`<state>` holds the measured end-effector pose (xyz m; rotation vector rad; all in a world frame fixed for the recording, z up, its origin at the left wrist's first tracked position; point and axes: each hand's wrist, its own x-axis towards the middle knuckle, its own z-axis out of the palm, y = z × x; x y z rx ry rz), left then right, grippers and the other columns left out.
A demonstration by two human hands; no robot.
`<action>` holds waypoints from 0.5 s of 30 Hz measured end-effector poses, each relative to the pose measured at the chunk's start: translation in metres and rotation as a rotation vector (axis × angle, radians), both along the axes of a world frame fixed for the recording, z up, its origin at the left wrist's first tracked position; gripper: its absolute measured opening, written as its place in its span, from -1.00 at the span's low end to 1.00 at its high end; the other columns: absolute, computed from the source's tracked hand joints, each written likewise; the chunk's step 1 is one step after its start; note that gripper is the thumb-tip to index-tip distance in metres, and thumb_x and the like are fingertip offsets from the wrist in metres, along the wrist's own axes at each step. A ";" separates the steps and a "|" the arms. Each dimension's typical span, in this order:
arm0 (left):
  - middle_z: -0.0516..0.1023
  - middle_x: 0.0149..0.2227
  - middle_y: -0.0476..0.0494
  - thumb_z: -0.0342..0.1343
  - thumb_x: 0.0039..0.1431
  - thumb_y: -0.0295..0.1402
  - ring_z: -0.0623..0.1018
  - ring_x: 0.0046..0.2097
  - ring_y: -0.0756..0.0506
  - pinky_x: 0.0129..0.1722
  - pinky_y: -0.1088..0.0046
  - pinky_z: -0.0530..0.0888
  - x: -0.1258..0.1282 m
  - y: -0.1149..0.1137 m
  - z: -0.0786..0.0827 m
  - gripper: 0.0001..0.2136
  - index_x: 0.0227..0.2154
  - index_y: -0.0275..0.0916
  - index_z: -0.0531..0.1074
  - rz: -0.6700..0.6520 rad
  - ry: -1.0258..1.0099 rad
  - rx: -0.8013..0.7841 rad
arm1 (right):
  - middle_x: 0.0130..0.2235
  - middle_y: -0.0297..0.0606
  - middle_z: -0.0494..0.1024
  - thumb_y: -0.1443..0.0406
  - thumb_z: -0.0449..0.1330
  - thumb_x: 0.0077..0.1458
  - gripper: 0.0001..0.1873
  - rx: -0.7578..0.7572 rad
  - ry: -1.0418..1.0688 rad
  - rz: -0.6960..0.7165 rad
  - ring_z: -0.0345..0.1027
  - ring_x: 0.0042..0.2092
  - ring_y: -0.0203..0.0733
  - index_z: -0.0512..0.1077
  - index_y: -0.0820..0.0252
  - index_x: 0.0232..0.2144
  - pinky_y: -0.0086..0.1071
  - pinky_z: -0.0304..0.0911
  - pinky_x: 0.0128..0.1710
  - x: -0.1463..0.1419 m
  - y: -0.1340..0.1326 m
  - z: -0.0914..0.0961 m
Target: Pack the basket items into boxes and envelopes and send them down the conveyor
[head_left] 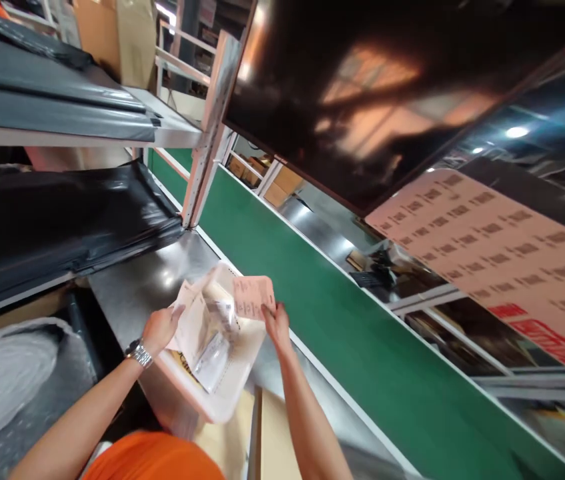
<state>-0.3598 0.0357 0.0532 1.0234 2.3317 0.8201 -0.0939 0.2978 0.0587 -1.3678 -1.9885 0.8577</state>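
A white plastic basket [225,408] is tilted above the metal bench in front of me. Clear plastic packets [213,360] and papers lie inside it. My left hand [161,328], with a metal watch [139,353] on the wrist, is closed on a pale paper sheet [189,327] at the basket's left side; whether it grips the rim too is hidden. At the right rim, my right hand [277,323] pinches a pale pink printed card [253,297] between thumb and fingers. The card covers the basket's far right corner.
A green conveyor belt [312,313] runs diagonally beyond the metal bench [182,257]. Black plastic bags [62,207] lie on the left shelf, above a bubble wrap roll [7,380]. Overhead hangs a dark screen [362,87]; a barcode sheet [502,253] is at right. Cardboard [275,440] stands near me.
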 end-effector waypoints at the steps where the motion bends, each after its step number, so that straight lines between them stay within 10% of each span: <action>1: 0.67 -0.42 -0.31 -0.13 0.57 -0.17 0.67 -0.30 -0.21 -0.35 0.40 0.24 -0.001 0.000 0.001 -0.48 -0.42 -0.27 0.60 -0.001 0.044 0.007 | -0.22 -0.14 0.67 -0.08 0.22 0.14 -0.62 0.015 0.058 -0.029 0.56 -0.17 0.04 0.39 0.06 -0.23 -0.15 0.45 -0.19 0.008 -0.007 0.005; 8: 0.58 -0.44 -0.23 -0.01 0.45 -0.10 0.55 -0.38 -0.15 -0.33 0.37 0.36 -0.016 -0.021 0.046 -0.57 -0.48 -0.23 0.51 0.109 0.274 0.356 | -0.05 -0.17 0.68 -0.08 0.29 0.15 -0.52 -0.098 0.360 0.093 0.55 -0.02 0.02 0.46 0.08 -0.05 -0.11 0.48 0.05 0.018 -0.051 0.022; 15: 0.67 0.04 -0.31 0.08 0.35 -0.04 0.65 0.09 -0.26 0.22 0.17 0.56 0.000 -0.012 0.079 -0.64 -0.10 -0.21 0.61 -0.232 -0.193 0.538 | -0.07 -0.19 0.70 0.11 0.35 0.06 -0.62 -0.347 0.230 0.556 0.57 0.01 0.09 0.61 0.10 -0.07 -0.10 0.50 0.05 -0.030 -0.067 0.070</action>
